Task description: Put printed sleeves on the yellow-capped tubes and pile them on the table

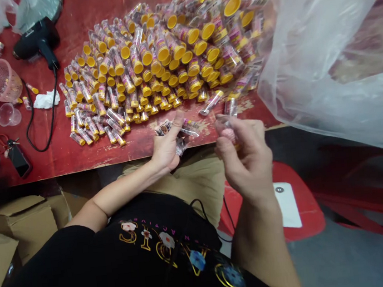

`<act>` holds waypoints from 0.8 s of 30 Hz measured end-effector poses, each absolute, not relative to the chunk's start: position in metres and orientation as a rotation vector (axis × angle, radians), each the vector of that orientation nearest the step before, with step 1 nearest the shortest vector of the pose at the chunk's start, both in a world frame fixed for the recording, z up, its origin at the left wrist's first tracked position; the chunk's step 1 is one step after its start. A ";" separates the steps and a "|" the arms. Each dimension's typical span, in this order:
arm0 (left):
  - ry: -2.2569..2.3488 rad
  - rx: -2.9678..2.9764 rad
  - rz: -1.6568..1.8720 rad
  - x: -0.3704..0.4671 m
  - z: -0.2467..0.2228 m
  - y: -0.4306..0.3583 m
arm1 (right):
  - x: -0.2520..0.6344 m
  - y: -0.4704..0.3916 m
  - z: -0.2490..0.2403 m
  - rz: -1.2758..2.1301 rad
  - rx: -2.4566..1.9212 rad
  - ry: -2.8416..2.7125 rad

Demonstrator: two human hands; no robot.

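Note:
My left hand (168, 148) is closed around some clear plastic wrappers (180, 145) near the table's front edge. Raised to the right of it, my right hand (243, 151) pinches a small clear tube (228, 133) with something pink inside; blur hides its details. Behind both hands lies a large pile of clear tubes with yellow caps (144, 57). One loose capped tube (212, 102) rests on the red table (137, 147) between the pile and my hands.
A black heat gun (39, 41) with its cord, a pink basket (2, 81), a clear cup (9, 114) and a phone (18, 159) sit at the left. Large plastic bags (309, 58) cover the right. Cardboard boxes (32, 224) and a red stool (303, 195) stand below.

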State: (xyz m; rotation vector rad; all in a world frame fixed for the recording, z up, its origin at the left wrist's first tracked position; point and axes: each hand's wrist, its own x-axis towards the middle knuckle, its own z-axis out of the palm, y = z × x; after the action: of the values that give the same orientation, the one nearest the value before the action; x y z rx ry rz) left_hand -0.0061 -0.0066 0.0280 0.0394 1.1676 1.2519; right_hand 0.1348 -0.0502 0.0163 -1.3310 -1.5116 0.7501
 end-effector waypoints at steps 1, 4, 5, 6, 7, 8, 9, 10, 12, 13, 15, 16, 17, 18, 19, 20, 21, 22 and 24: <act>1.150 0.034 1.246 -0.006 0.029 -0.007 | 0.136 -0.054 0.018 0.657 -1.328 -1.584; 1.104 0.029 1.208 -0.005 0.030 -0.007 | 0.137 -0.062 0.020 0.479 -1.324 -1.647; 1.096 0.037 1.187 -0.005 0.030 -0.007 | 0.137 -0.063 0.020 0.422 -1.329 -1.651; 1.089 0.048 1.165 -0.005 0.031 -0.008 | 0.138 -0.064 0.020 0.368 -1.328 -1.659; 1.083 0.062 1.145 -0.005 0.031 -0.009 | 0.139 -0.064 0.021 0.329 -1.317 -1.679; 1.079 0.076 1.127 -0.004 0.032 -0.010 | 0.140 -0.065 0.022 0.312 -1.300 -1.704; 1.077 0.091 1.113 -0.004 0.033 -0.011 | 0.141 -0.066 0.023 0.309 -1.283 -1.721; 1.076 0.104 1.101 -0.003 0.035 -0.013 | 0.142 -0.067 0.024 0.306 -1.276 -1.723; 1.073 0.118 1.080 -0.002 0.039 -0.016 | 0.144 -0.071 0.025 0.305 -1.299 -1.683; 1.072 0.117 1.079 -0.001 0.041 -0.017 | 0.144 -0.072 0.024 0.331 -1.320 -1.660; 1.066 0.111 1.099 -0.001 0.044 -0.019 | 0.145 -0.076 0.022 0.480 -1.327 -1.645; 1.064 0.116 1.111 -0.001 0.045 -0.020 | 0.145 -0.077 0.021 0.599 -1.305 -1.644; 1.064 0.132 1.120 -0.002 0.045 -0.020 | 0.144 -0.078 0.019 0.713 -1.275 -1.621; 1.064 0.160 1.124 -0.002 0.044 -0.020 | 0.142 -0.078 0.018 0.789 -1.248 -1.567; 1.062 0.199 1.126 -0.002 0.043 -0.020 | 0.140 -0.078 0.017 0.821 -1.233 -1.490; 1.061 0.243 1.130 -0.002 0.041 -0.021 | 0.138 -0.077 0.016 0.814 -1.228 -1.407; 1.061 0.286 1.139 -0.002 0.040 -0.021 | 0.136 -0.076 0.016 0.791 -1.229 -1.336; 1.066 0.318 1.150 -0.002 0.038 -0.022 | 0.134 -0.074 0.016 0.776 -1.233 -1.296; 1.082 0.337 1.169 -0.002 0.036 -0.023 | 0.130 -0.071 0.017 0.769 -1.258 -1.297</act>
State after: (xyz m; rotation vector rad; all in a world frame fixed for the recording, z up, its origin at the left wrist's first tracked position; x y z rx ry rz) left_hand -0.0019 -0.0227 0.0362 0.3374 1.0825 1.1686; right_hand 0.1298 -0.0714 0.0171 -1.2575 -1.2969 0.7690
